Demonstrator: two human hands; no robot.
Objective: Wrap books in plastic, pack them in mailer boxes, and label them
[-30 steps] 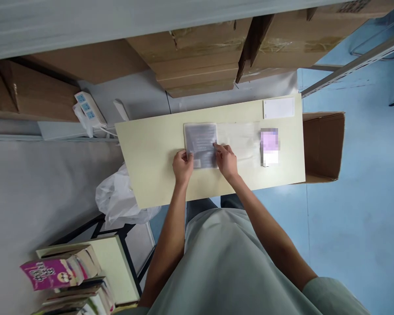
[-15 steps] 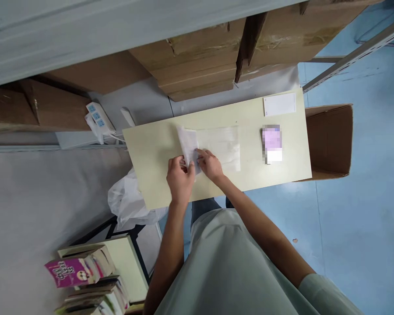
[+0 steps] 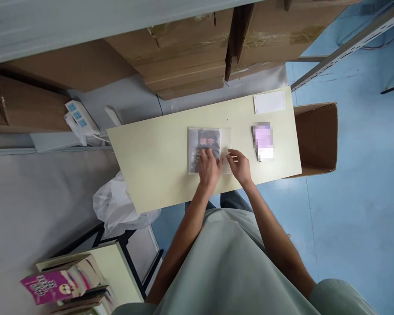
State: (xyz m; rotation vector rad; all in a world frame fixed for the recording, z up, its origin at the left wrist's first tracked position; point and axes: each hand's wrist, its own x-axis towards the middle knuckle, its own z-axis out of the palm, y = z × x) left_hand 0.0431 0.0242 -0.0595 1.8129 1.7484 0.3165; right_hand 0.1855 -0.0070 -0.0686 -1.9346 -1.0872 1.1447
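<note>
A book (image 3: 195, 148) with a dark cover and pink characters lies flat on the table, inside a translucent plastic sleeve (image 3: 226, 138). The sleeve's loose end sticks out past the book's right side. My left hand (image 3: 209, 170) rests on the lower right part of the cover, palm down with its fingers stretched out. At the loose end of the sleeve is my right hand (image 3: 239, 167), its fingers bent and apart; whether the fingertips touch the plastic I cannot tell.
On the pale table (image 3: 151, 162), a white card (image 3: 269, 102) and a pixelated purple item (image 3: 262, 138) lie to the right. An open cardboard box (image 3: 318, 138) stands beyond the right edge. Big cartons (image 3: 187, 57), a power strip (image 3: 82, 117), a plastic bag (image 3: 118, 205) and stacked books (image 3: 62, 280) surround it.
The sleeved book has turned over to lie flat, its cover now showing through the plastic. My left hand has moved right onto it; my right hand has moved right, off the folded plastic.
</note>
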